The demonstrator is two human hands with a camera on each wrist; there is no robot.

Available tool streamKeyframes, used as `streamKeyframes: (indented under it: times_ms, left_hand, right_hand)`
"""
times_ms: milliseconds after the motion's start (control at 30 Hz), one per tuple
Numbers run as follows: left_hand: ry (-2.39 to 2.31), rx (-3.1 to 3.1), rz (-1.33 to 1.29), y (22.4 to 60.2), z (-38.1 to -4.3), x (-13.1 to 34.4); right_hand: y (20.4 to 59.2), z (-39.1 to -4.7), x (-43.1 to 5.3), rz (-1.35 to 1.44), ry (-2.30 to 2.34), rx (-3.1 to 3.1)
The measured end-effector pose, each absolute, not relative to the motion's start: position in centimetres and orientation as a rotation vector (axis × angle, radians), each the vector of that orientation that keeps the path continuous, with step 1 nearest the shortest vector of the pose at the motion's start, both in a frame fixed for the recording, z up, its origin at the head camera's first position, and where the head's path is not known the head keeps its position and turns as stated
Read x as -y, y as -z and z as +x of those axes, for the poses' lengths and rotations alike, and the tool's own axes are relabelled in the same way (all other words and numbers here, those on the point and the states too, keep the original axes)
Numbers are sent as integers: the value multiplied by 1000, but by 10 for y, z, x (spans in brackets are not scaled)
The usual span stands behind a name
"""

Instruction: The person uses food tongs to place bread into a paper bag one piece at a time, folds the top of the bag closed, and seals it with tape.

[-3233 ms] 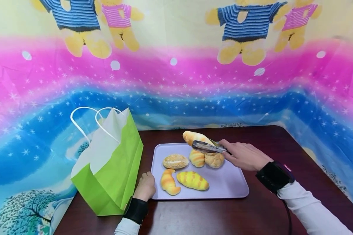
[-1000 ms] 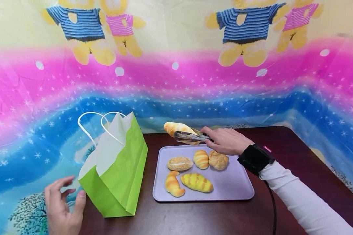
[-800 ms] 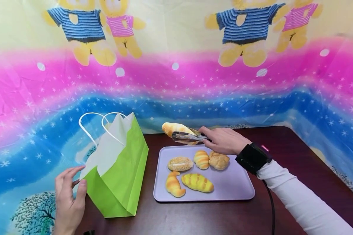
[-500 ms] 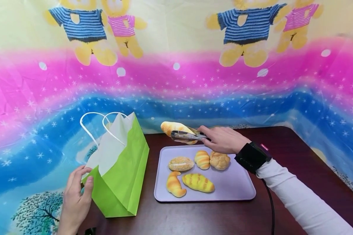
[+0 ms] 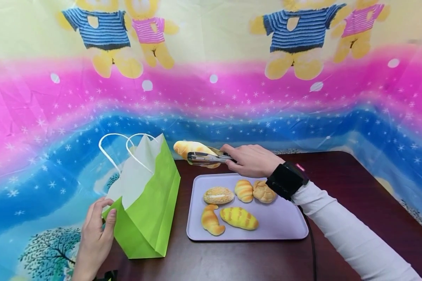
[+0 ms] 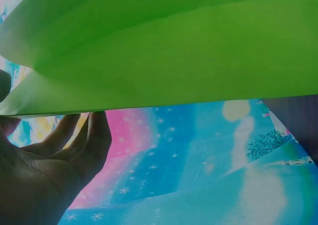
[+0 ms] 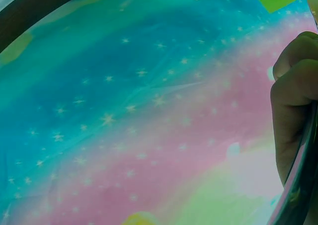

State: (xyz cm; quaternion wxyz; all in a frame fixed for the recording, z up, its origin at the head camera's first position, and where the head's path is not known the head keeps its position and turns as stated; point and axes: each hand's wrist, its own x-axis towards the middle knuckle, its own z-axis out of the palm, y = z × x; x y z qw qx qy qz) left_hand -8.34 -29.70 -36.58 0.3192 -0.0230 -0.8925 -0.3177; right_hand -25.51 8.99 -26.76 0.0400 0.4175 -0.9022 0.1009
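In the head view my right hand (image 5: pixel 254 160) grips metal tongs (image 5: pixel 205 158). Between the tongs' ends sits a long golden bread roll (image 5: pixel 186 148), raised beyond the tray's back left corner and close to the right side of a green paper bag (image 5: pixel 151 210). My left hand (image 5: pixel 95 234) pinches the bag's near left top edge, thumb on the front and fingers behind. The left wrist view shows the bag's green side (image 6: pixel 174 56) and the left hand (image 6: pixel 54 170) at its edge. Curled right fingers (image 7: pixel 298 86) appear at the right wrist view's edge.
A lilac tray (image 5: pixel 278 226) holds a sesame bun (image 5: pixel 218 195), a crescent roll (image 5: pixel 211 220), a yellow striped bread (image 5: pixel 239 217), a small striped roll (image 5: pixel 244 191) and a round bun (image 5: pixel 263 192). White handles (image 5: pixel 107 154) stand up from the bag. A black cable (image 5: pixel 313 249) trails below the right sleeve.
The right hand has carried the roll in the tongs leftward from over the tray toward the bag. My left hand has left the tray's edge and taken hold of the bag's edge.
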Motion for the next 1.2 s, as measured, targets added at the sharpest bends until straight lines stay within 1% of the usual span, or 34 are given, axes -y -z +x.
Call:
streamKeyframes:
  times_ms: [433,867,1200]
  left_hand:
    - [832,2330,-90,366,-84,296]
    - [834,2357,-60,365,-84,298]
    - [810,2339,-83,366,-86,296]
  right_hand:
    - [251,-258,-57,1337,-302,2703]
    - [225,-247,-4,1497,-258,2593]
    - [228,-239,43,1586,-222,2587]
